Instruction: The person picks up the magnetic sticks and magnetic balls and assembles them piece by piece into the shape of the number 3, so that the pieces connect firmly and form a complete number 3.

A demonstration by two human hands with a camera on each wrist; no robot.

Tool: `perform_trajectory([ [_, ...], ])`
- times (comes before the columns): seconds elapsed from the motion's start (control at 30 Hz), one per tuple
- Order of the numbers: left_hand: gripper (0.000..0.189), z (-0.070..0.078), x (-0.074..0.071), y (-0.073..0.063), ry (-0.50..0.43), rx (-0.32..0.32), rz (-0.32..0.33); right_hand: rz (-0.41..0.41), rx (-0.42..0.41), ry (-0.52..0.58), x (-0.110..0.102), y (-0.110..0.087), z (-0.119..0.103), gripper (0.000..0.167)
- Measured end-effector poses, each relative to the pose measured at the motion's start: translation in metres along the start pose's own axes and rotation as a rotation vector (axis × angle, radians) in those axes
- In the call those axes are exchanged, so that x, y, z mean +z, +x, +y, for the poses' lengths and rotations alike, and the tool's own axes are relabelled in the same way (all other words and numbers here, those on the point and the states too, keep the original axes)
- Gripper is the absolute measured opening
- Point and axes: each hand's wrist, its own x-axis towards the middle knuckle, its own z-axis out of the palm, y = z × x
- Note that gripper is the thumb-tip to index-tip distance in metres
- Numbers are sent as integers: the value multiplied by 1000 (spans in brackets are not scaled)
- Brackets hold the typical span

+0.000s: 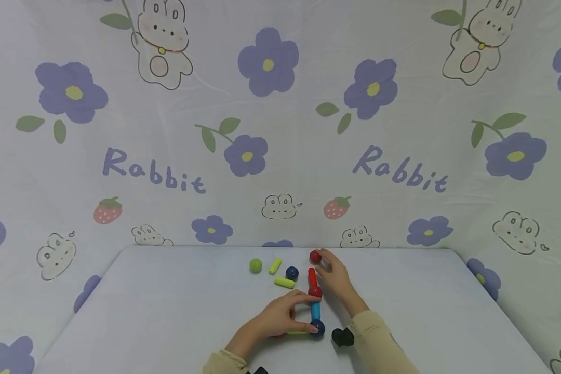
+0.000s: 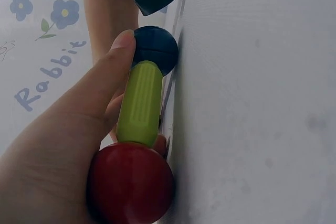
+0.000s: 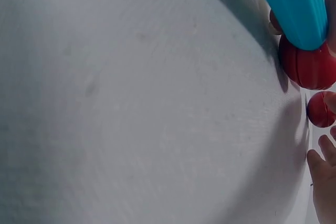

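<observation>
On the white table is a chain of balls and rods. A light-blue rod (image 1: 316, 311) links a dark-blue ball (image 1: 318, 327) to a red ball (image 1: 315, 291), and a red rod (image 1: 312, 277) extends beyond that one. From the dark-blue ball, a yellow-green rod (image 2: 139, 102) leads to another red ball (image 2: 131, 183). My left hand (image 1: 282, 312) grips the chain, thumb on the dark-blue ball and fingers at the middle red ball. Past the red rod's far end, my right hand (image 1: 337, 278) pinches a loose red ball (image 1: 315, 256) between thumb and fingers, a small gap away.
Left of the chain lie a green ball (image 1: 255, 265), a dark-blue ball (image 1: 292, 273) and two yellow-green rods, one upper (image 1: 275, 266), one lower (image 1: 284, 282). A patterned cloth (image 1: 280, 114) hangs behind the table.
</observation>
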Motion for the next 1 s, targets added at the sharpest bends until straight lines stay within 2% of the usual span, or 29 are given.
perform_trajectory([
  [0.23, 62, 2, 0, -2, -8, 6, -3, 34, -18, 32, 1, 0, -5, 44],
  [0.37, 62, 3, 0, -3, -6, -2, 0, -6, -50, -11, 3, 2, -3, 52],
  [0.5, 61, 3, 1, -4, -10, -9, 2, -28, -43, -27, 3, 3, -2, 49],
  [0.77, 60, 3, 1, -1, -6, -20, 1, 91, 19, 136, 4, 4, -4, 36],
  [0.83, 60, 3, 1, -1, -7, -24, -1, 114, 44, 151, 4, 4, -4, 35],
  [1.0, 60, 3, 2, 0, -10, -31, -5, 155, 49, 135, 5, 4, -3, 31],
])
